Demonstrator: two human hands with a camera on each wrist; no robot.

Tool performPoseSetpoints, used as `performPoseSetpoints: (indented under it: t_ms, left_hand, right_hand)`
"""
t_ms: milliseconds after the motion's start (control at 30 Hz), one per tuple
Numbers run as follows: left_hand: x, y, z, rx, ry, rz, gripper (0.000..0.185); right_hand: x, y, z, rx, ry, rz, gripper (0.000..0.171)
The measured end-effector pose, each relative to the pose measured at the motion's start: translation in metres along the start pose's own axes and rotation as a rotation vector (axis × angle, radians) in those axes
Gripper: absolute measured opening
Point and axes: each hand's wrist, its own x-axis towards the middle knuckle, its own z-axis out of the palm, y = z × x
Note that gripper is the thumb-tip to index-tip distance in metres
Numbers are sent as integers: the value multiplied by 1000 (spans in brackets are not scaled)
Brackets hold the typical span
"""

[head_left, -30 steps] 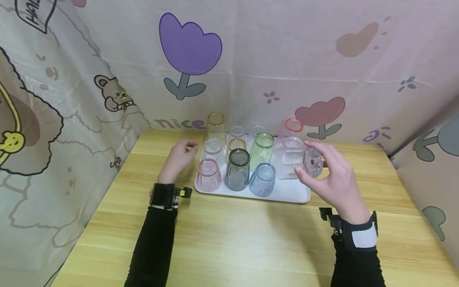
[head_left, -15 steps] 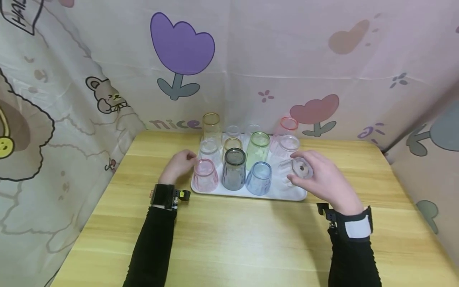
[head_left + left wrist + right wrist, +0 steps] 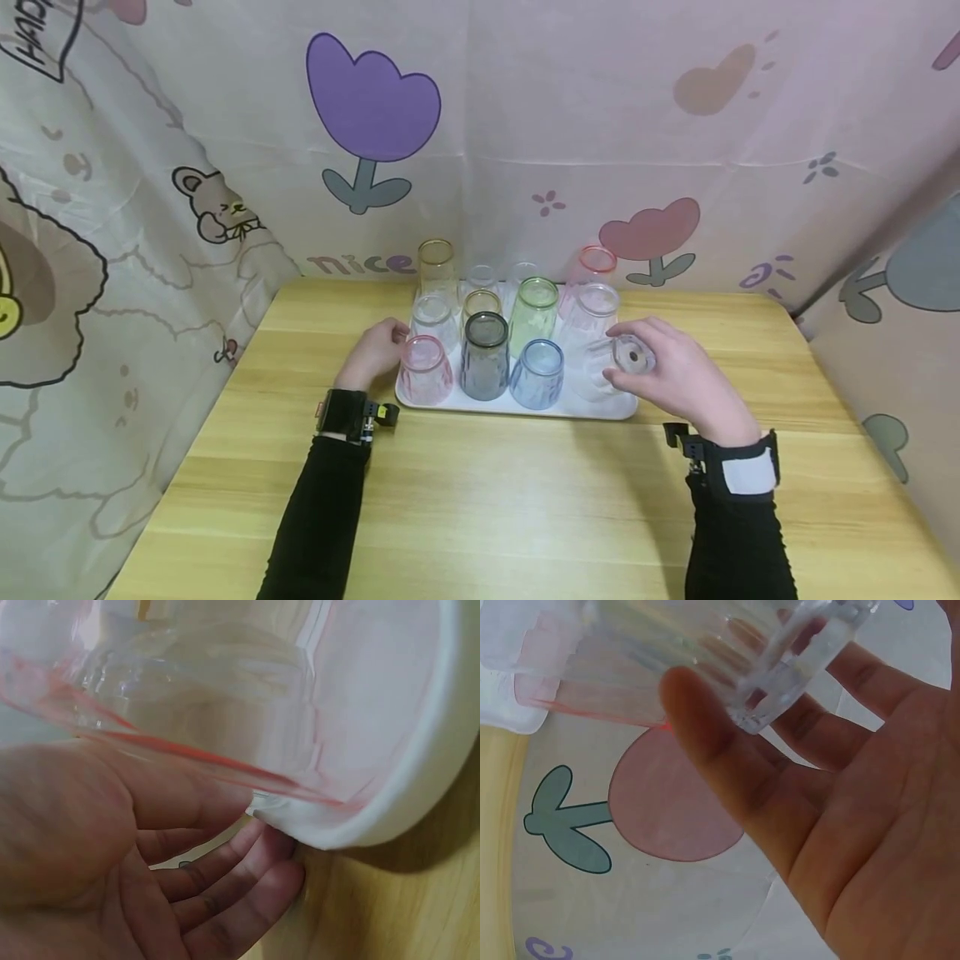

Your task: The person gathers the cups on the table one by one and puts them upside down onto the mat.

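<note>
a clear glass (image 3: 611,367) is held upside down at the front right corner of a white tray (image 3: 592,410), its thick base pinched between the thumb and curled fingers of the right hand (image 3: 675,379). the left hand (image 3: 372,354) is pressed against the tray's left edge beside a pink glass (image 3: 423,369), fingers loosely curled under the rim. "nice" (image 3: 360,264) is printed on the backdrop behind the tray.

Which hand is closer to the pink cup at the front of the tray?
Left. The left hand rests at the tray's left edge, right beside the pink cup; the right hand grips a clear cup at the tray's far end.
</note>
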Motion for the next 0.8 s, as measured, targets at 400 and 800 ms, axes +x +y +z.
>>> performPoseSetpoints:
  t_ms: [400,800]
  left_hand:
    - [3,-2,1,-25,5,-2,48]
    - [2,-2,1,-45,2,-19,50]
  right_hand:
    - [9,3,15,-10,-148,56,57]
    - [15,7,32,-55,-148,34,59]
